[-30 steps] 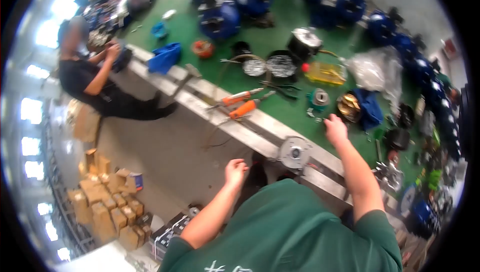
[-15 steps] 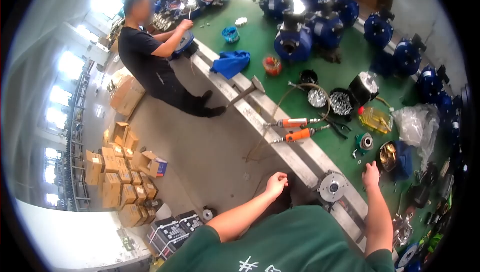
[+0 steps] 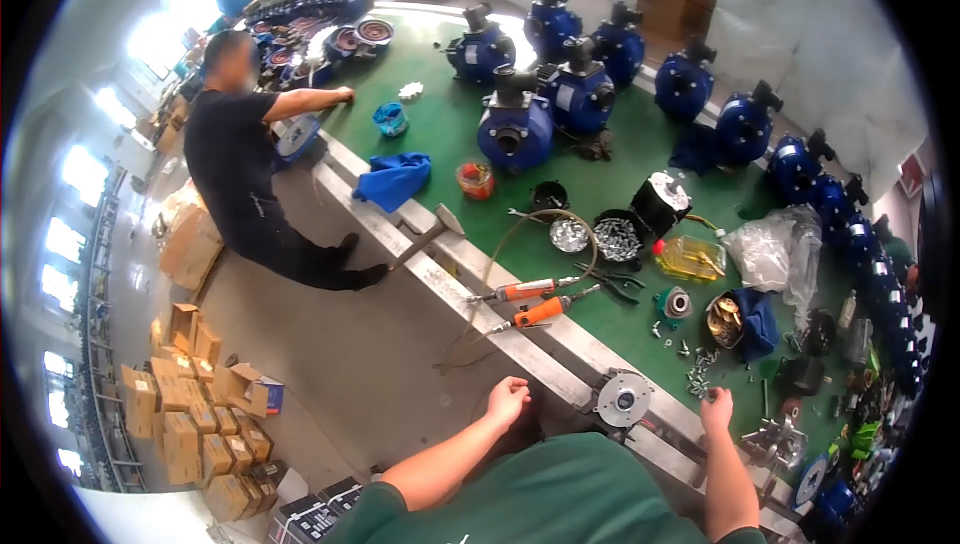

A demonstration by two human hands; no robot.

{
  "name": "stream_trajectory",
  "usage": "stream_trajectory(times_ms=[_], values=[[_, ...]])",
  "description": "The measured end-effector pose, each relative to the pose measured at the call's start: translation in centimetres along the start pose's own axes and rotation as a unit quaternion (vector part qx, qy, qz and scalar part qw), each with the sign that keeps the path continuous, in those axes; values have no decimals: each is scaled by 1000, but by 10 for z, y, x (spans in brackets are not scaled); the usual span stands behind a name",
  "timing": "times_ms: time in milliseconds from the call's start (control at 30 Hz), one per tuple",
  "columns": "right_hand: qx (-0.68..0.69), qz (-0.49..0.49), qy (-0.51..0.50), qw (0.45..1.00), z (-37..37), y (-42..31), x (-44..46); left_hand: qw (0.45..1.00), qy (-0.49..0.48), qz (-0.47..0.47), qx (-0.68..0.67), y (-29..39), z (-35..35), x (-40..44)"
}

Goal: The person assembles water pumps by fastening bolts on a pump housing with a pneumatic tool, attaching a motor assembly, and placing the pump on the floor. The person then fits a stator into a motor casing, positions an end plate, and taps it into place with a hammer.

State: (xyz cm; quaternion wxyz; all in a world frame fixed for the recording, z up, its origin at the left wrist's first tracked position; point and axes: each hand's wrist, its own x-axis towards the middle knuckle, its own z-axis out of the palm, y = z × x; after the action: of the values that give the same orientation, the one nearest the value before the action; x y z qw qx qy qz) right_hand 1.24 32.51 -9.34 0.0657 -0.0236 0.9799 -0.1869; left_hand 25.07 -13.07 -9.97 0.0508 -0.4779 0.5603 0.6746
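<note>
My left hand (image 3: 508, 401) is in front of the bench edge with its fingers curled together; whatever they may hold is hidden. Over the bench, my right hand (image 3: 716, 409) has its fingers pinched close beside a scatter of loose screws (image 3: 700, 372); anything between them is too small to name. Between my two hands, a round metal motor flange (image 3: 622, 400) sits on the pale bench rails. Beyond the screws are a green pump part (image 3: 674, 305) and a bowl of brass-coloured parts (image 3: 725, 323).
Two orange air tools (image 3: 545, 310) and a hammer (image 3: 435, 232) lie along the rails. Blue pumps (image 3: 515, 124) stand farther back. Bowls of bolts (image 3: 617, 237), pliers (image 3: 622, 287) and a yellow oil bottle (image 3: 690, 258) are mid-bench. A co-worker (image 3: 240, 164) stands at left.
My view has shifted, so the bench appears farther left and lower. My right hand has come back from near the bowl of brass parts to the loose screws. The co-worker's arm now stretches out.
</note>
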Motion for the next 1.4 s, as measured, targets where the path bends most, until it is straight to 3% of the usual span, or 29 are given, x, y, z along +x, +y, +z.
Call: stream_trajectory(times_ms=[133,333,500,600,667,733,800,833,933,1000,1033,1067,1167,1333,1400], values=[[25,53,25,998,4,20,-33,999,-4,47,8,12,2,15],[172,159,-39,972,19,3,-84,994,-55,97,-12,38,18,44],[271,190,-96,939,44,-6,-115,984,-120,126,25,93,45,34],[283,176,-87,939,66,0,-125,962,-168,214,19,143,67,15],[305,190,-103,927,56,-22,-131,928,-233,275,-94,182,79,-9],[297,197,-94,929,51,-37,-135,883,-279,371,-66,231,65,-46],[284,182,-95,937,62,-28,-134,774,-224,555,206,245,54,-37],[279,196,-122,932,59,-27,-133,732,-150,594,297,234,55,-25],[292,203,-104,929,58,-31,-134,859,-216,402,234,210,52,-6],[277,149,-90,945,89,17,-130,868,-217,382,232,204,46,-1],[286,182,-98,936,78,-2,-129,876,-209,371,225,205,42,-6],[289,216,-109,926,53,-32,-134,866,-186,404,230,197,41,1],[277,221,-122,927,55,-37,-130,881,-211,370,204,207,34,-6],[260,193,-136,936,63,-26,-127,887,-129,441,38,260,20,-34],[272,182,-147,933,65,-24,-124,839,-156,497,158,281,6,-48]])
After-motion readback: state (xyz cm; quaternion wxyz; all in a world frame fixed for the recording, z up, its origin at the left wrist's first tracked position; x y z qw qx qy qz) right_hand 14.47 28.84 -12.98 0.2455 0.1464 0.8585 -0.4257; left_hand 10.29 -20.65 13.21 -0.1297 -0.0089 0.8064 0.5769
